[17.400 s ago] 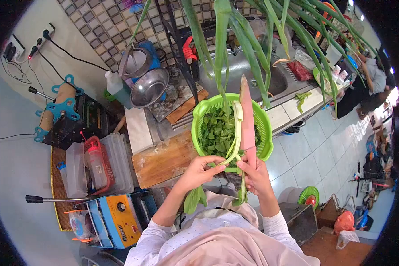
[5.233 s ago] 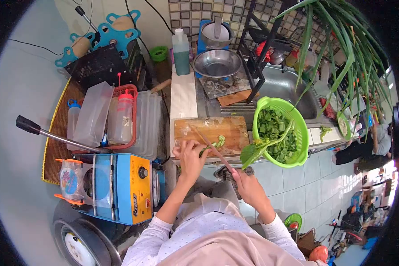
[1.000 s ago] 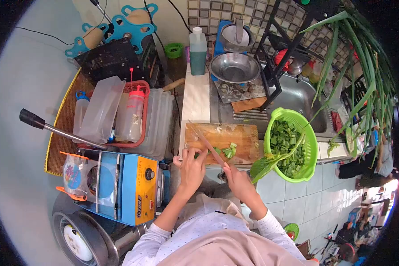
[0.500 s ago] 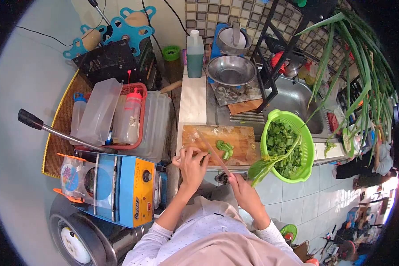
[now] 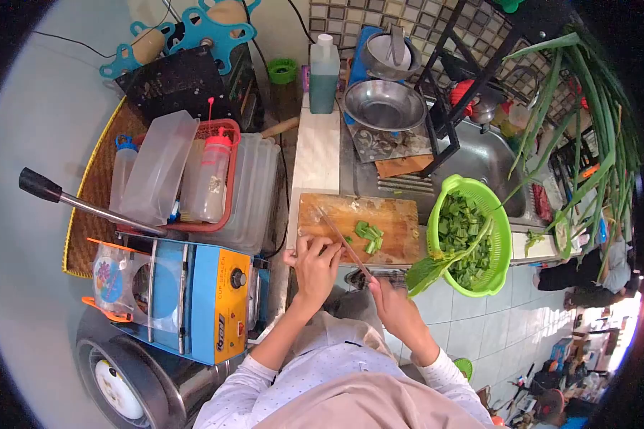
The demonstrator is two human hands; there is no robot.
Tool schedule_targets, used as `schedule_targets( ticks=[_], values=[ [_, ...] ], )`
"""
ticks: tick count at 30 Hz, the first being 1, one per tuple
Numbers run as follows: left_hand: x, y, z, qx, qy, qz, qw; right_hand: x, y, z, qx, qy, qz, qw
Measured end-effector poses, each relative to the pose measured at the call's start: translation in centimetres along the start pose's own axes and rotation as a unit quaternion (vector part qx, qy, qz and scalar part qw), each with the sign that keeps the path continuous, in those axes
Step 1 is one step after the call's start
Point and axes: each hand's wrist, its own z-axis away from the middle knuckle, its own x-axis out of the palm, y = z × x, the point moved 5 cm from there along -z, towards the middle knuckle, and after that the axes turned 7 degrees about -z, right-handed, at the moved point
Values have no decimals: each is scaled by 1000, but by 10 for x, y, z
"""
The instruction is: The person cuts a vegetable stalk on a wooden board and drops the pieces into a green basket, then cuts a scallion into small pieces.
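Observation:
My right hand [image 5: 399, 314] is wrapped round the handle of a knife [image 5: 343, 242], whose long blade slants up and left across the wooden cutting board [image 5: 401, 211]. Curled at the board's near left edge, my left hand [image 5: 315, 270] has its fingertips close to the blade. Whatever lies under those fingers is hidden. Short cut pieces of green stalk [image 5: 369, 237] are heaped on the board, just right of the blade. A green colander [image 5: 506, 250] beside the board holds chopped greens [image 5: 464, 229]. One long leafy stalk [image 5: 429, 273] lies across it, its leaf hanging over the near side.
A blue cup sealer [image 5: 206, 307] with a long lever stands to the left, below a red basket [image 5: 230, 193] of bottles. Behind the board are a metal bowl [image 5: 385, 107], a bottle of green liquid [image 5: 324, 79] and the sink [image 5: 479, 154]. Spring onions [image 5: 597, 129] hang at right.
The view has shifted slightly, moving the board a little to the right in the picture. A small green piece now shows beside the blade. Both hands keep nearly the same pose.

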Motion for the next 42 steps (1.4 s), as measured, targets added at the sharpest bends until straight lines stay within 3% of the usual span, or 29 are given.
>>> schedule_targets(
  ticks=[6, 15, 17, 21, 23, 26, 42],
  values=[
    [2, 0, 4, 23, 11, 8, 1000, 10, -13, -28, -12, 34, 22, 999],
    [-6, -4, 3, 31, 17, -30, 999, -1, 1, -17, -49, 45, -87, 994],
    [-8, -6, 1, 10, 18, 8, 1000, -6, 4, -7, -15, 43, -109, 993],
    [-14, -7, -1, -23, 34, -5, 999, -12, 1, 10, -37, 74, -91, 992],
    [-11, -12, 1, -27, 27, 17, 999, -9, -1, 14, 9, 31, -112, 993],
    [-7, -13, 5, -18, 13, 15, 1000, -5, -3, 15, -2, 0, -116, 993],
    [-12, -11, 4, -23, 15, -11, 1000, 7, -7, 9, -10, 7, 0, 1000]
  ],
)
